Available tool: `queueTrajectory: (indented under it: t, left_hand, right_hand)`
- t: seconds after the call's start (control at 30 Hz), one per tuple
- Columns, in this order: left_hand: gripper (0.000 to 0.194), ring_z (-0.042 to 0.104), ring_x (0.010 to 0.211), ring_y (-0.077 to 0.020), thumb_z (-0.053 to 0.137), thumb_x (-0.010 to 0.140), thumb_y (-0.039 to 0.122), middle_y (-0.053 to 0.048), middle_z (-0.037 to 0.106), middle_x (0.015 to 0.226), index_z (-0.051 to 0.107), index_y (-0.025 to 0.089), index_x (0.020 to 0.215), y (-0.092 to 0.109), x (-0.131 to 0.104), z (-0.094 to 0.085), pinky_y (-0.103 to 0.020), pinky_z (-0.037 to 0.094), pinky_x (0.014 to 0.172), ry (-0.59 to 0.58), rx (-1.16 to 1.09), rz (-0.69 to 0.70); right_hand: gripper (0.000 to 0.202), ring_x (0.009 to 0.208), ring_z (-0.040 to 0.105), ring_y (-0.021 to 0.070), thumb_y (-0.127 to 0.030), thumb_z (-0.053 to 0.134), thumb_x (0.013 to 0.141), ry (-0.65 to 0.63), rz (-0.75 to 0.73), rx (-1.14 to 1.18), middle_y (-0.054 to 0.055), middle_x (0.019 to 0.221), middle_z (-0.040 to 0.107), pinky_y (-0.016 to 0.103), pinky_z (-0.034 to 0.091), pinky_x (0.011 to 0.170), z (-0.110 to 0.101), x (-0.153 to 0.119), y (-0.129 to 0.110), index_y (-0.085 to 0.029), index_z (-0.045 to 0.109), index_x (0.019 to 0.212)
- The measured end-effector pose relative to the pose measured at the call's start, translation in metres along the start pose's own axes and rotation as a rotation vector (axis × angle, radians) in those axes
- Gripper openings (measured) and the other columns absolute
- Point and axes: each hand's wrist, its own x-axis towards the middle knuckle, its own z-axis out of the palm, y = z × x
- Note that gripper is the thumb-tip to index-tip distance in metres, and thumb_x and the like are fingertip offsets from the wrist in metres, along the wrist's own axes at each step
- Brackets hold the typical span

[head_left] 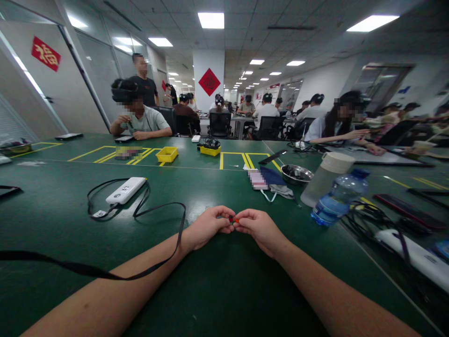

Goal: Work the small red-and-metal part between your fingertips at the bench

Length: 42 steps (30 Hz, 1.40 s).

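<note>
My left hand [209, 228] and my right hand [260, 230] meet fingertip to fingertip just above the green table [224, 285]. Between my left thumb and fingers is a tiny dark red piece [230, 218]. A tiny orange piece [237, 220] is pinched in my right fingertips, close beside the red one. Both are too small to name, and fingers cover most of them. Whether the two pieces touch or are joined, I cannot tell. A black cable [157, 269] passes over my left forearm.
To the left lies a white power bank [126, 190]. Rightward stand a frosted bottle [321, 180] and a clear water bottle [338, 199], near a metal bowl [297, 174]. Farther back are a yellow tray [167, 154] and a tray of cables [210, 150]. Other people sit around the tables.
</note>
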Motion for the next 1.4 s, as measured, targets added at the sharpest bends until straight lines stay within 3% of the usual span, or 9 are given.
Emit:
queueTrajectory:
  t: [0.47,0.7,1.0,1.4]
  left_hand:
    - [0.028,0.063,0.072,-0.0107,0.050,0.073,0.003,-0.008,0.062,0.089,0.057,0.012,0.099,-0.0034,0.0020,-0.0013,-0.024,0.051,0.071,0.016,-0.071,-0.012]
    - [0.027,0.064,0.073,-0.0122,0.052,0.073,0.005,-0.008,0.062,0.090,0.058,0.012,0.097,-0.0039,0.0020,-0.0034,-0.026,0.051,0.073,-0.001,-0.072,-0.032]
    - [0.028,0.063,0.078,-0.0120,0.057,0.071,0.007,-0.008,0.063,0.095,0.060,0.013,0.099,-0.0009,-0.0005,-0.0014,-0.025,0.050,0.075,-0.023,-0.033,-0.017]
    - [0.026,0.064,0.076,-0.0122,0.053,0.073,0.008,-0.007,0.064,0.087,0.061,0.013,0.097,-0.0016,-0.0008,-0.0010,-0.025,0.051,0.073,-0.016,-0.007,0.011]
  right_hand:
    - [0.023,0.072,0.063,0.0161,-0.026,0.070,0.063,0.032,-0.071,-0.042,0.007,0.078,0.067,0.033,0.048,0.073,-0.0013,-0.0008,-0.0003,-0.013,0.065,0.081]
    - [0.016,0.063,0.060,0.0131,-0.021,0.067,0.065,0.050,-0.055,-0.116,0.004,0.072,0.065,0.028,0.046,0.063,-0.0032,0.0000,0.0000,-0.013,0.063,0.078]
    - [0.013,0.071,0.063,0.0151,-0.024,0.066,0.068,0.011,0.011,0.000,0.006,0.076,0.065,0.032,0.049,0.072,-0.0018,0.0005,-0.0003,-0.014,0.063,0.077]
    - [0.017,0.072,0.063,0.0151,-0.021,0.067,0.067,-0.028,-0.026,-0.016,0.005,0.076,0.066,0.031,0.048,0.074,-0.0021,-0.0006,0.0017,-0.014,0.062,0.081]
